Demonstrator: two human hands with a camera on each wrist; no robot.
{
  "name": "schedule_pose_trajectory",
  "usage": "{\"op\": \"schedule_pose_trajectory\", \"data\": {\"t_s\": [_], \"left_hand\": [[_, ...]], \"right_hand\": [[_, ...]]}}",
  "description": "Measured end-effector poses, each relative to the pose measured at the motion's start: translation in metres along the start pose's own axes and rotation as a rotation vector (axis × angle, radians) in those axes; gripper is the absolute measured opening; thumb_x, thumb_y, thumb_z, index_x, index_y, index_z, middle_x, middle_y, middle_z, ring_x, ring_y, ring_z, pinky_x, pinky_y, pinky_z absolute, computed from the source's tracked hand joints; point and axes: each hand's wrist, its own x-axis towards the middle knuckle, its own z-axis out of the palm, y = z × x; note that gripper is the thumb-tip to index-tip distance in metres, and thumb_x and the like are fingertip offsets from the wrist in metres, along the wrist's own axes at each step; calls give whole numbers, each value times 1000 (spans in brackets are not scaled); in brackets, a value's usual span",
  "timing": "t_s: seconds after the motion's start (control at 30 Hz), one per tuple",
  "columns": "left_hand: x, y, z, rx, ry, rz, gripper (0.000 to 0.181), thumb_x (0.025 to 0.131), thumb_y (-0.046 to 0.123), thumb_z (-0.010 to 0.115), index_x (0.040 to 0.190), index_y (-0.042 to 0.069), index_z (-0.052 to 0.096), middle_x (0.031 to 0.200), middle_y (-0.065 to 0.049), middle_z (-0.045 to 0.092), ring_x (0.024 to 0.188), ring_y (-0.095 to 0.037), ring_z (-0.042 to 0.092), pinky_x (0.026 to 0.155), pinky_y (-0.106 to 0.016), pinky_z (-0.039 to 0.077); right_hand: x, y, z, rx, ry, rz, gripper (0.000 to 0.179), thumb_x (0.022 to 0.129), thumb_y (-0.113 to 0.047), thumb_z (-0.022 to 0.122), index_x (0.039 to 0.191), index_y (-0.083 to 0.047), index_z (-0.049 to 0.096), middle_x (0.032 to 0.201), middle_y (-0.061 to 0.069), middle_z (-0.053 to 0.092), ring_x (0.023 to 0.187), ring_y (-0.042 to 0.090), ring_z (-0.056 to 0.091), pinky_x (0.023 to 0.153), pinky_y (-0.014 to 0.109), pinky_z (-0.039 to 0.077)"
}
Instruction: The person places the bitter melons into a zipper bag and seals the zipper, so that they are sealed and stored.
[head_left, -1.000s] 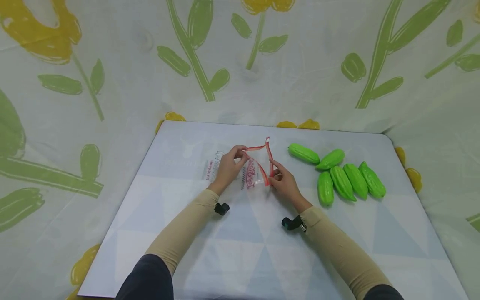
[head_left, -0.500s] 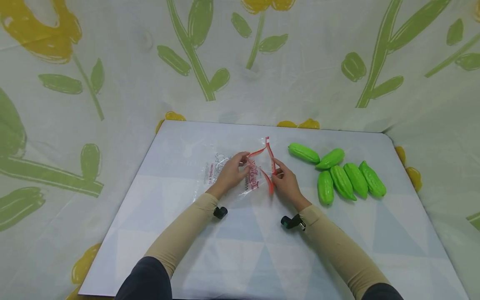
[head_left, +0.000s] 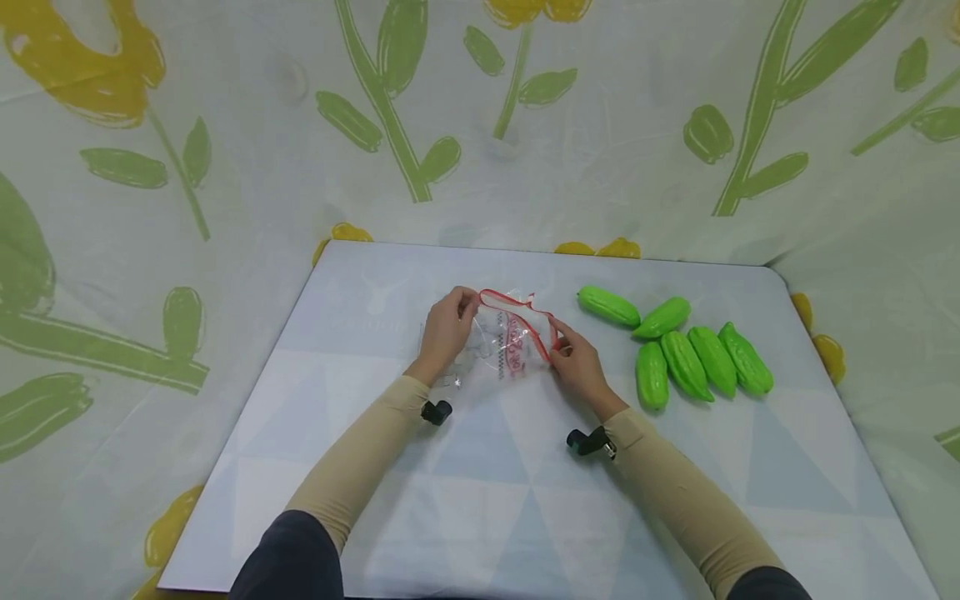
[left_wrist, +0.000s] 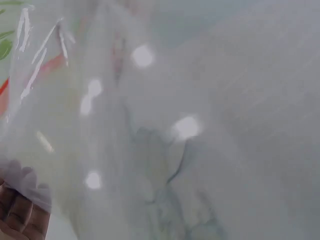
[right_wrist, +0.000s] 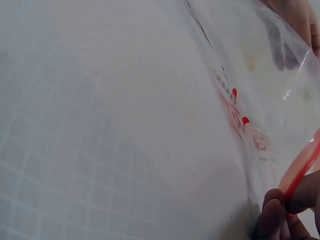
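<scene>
A clear zip bag (head_left: 513, 343) with a red zip edge and red print stands between both hands, its mouth spread. At the left end of the mouth, my left hand (head_left: 446, 327) pinches the bag. On the red edge at the right, my right hand (head_left: 582, 367) holds it between thumb and fingers; those fingers (right_wrist: 272, 215) also grip the red strip in the right wrist view. Clear film (left_wrist: 95, 125) fills much of the left wrist view, with fingers at its lower left corner. Part of the left hand hides the bag's far end.
Several bright green, ridged, bitter-melon-like vegetables (head_left: 684, 365) lie grouped on the table (head_left: 525, 517) right of the bag. A cloth with flowers (head_left: 600, 150) hangs behind the table. Each wrist bears a small black camera (head_left: 588, 442).
My left hand first drew down and right, then moved up and left. The red mouth turned from an upright diamond to a wide loop slanting between the hands. The right hand hardly moved.
</scene>
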Motion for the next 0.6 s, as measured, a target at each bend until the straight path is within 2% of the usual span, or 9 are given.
{"op": "schedule_pose_trajectory", "data": {"t_s": [0.1,0.23,0.33,0.4,0.5,0.6], "left_hand": [[4,-1,-5,-35,11,-6,19,106,19,57,116,4,64,101,-8,70,92,-20,66,82,-34,56],[3,-1,-5,-78,-83,-13,24,106,23,58,121,5,63,107,-8,69,100,-21,65,90,-33,56],[0,0,-3,-96,-146,13,27,104,24,62,125,6,63,107,-6,67,102,-20,65,93,-33,55],[-1,0,-1,-89,-164,41,31,102,24,65,128,7,63,105,-4,66,102,-19,65,93,-32,55],[-2,0,3,-91,-178,71,35,101,24,67,131,7,62,103,-4,64,101,-18,64,93,-30,55],[-3,1,5,-77,-186,76,38,100,23,68,133,7,62,103,-4,64,101,-18,63,93,-30,55]], "right_hand": [[-1,-1,-2,-13,4,-10,63,96,-2,57,155,-19,45,115,18,61,92,26,59,70,28,51],[-1,1,-3,6,-5,-19,61,97,-5,60,155,-18,46,114,18,60,89,24,60,67,25,51],[-2,2,-2,48,-19,-18,61,98,-8,64,155,-20,46,114,16,61,86,22,60,66,24,53],[-3,3,-1,74,-25,-18,60,99,-11,65,155,-21,46,114,15,61,86,22,60,66,24,54],[-3,4,0,82,-3,-25,56,99,-14,64,153,-23,49,116,14,60,86,23,60,67,26,55],[-5,3,0,76,57,-56,49,101,-19,63,149,-21,54,119,14,58,91,25,59,73,30,54]]}}
